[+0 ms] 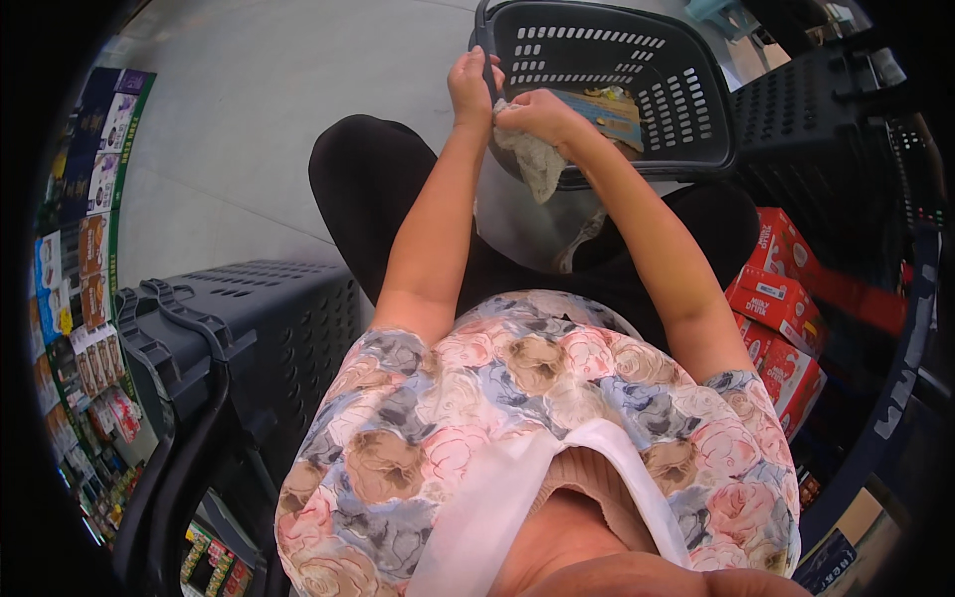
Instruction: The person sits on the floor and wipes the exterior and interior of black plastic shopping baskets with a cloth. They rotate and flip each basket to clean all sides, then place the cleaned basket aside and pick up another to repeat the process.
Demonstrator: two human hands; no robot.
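A dark grey plastic shopping basket with slotted walls lies tilted in front of my knees, its inside facing me. My left hand is closed around its handle or rim at the left side. Just right of it, my right hand grips a damp-looking, greyish cloth, which hangs down at the basket's near left corner. Inside the basket lie a printed piece of cardboard and some small yellowish scraps. My right fingertips are partly hidden by the cloth.
Stacked dark baskets stand at my left, and more dark baskets at the right. Red drink cartons are piled beside my right knee. Shelves of packaged goods line the far left. Grey floor shows between.
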